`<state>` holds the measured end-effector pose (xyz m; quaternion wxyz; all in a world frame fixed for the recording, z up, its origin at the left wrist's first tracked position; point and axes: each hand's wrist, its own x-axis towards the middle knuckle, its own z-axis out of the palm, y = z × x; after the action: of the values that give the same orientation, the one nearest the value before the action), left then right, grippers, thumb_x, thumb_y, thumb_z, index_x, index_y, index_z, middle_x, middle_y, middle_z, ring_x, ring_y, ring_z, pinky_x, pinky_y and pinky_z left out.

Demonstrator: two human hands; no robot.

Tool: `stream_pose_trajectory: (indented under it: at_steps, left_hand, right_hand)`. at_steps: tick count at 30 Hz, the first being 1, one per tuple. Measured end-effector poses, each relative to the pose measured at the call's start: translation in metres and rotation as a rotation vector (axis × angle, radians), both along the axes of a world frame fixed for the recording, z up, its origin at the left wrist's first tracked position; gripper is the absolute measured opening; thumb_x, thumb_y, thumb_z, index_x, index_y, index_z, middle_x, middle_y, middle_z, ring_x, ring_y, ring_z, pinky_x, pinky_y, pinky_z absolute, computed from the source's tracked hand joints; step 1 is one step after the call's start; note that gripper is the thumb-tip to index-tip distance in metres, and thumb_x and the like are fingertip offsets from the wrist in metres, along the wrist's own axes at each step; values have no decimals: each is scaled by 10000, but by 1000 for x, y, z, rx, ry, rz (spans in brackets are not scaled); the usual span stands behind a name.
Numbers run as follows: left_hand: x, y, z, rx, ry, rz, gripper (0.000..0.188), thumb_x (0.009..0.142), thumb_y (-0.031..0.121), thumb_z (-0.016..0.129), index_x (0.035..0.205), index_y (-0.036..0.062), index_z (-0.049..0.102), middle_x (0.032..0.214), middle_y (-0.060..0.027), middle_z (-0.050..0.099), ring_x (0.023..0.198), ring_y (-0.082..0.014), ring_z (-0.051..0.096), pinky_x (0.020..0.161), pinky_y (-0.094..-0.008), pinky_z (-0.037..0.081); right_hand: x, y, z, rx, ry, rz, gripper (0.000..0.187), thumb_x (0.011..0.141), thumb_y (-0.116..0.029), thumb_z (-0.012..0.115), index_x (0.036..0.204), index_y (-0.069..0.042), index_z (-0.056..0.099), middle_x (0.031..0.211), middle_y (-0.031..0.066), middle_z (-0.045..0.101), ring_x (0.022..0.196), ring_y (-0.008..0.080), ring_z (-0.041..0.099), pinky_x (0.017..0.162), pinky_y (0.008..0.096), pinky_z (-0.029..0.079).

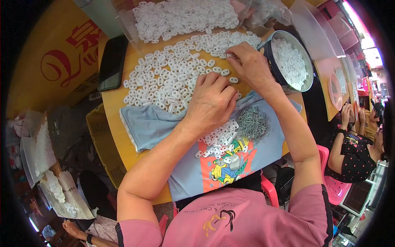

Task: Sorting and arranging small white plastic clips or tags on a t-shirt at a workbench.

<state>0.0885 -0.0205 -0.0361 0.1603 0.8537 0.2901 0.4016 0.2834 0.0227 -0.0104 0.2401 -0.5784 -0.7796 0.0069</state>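
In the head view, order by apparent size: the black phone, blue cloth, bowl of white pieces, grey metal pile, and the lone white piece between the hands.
1. Blue cloth
2. Bowl
3. Black phone and grey metal pile: too close to rank
4. Lone white piece

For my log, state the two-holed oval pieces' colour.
The two-holed oval pieces are white, clearest in the head view.

Bold red character, red script and looped emblem printed on yellow panel (29, 78), upper left of frame. Small dark lettering borne across chest of pink shirt (247, 220), lower centre. Pale script carried on pink stool (338, 190), right of frame. Faint print seen on beige sack (76, 201), lower left; too small to be read.
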Motion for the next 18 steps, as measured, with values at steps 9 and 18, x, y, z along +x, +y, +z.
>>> stream_pose_trajectory:
  at_steps: [9, 18]
  left_hand:
    - [0, 1, 0, 3, -19, 3, 91, 863, 134, 750, 883, 52, 715, 966, -94, 651, 1011, -299, 589, 915, -452, 446]
    - [0, 1, 0, 5, -15, 1, 100, 862, 143, 749, 874, 51, 710, 966, -96, 650, 1002, -300, 585, 907, -450, 443]
  right_hand:
    - [-4, -2, 2, -52, 77, -72, 182, 949, -124, 737, 1094, -20, 709, 1023, 156, 695, 941, 368, 697, 794, 430, 555]
    - [0, 6, -3, -14, 141, 67, 176, 940, -142, 750, 1047, -5, 721, 1018, 163, 717, 921, 370, 701, 804, 421, 555]
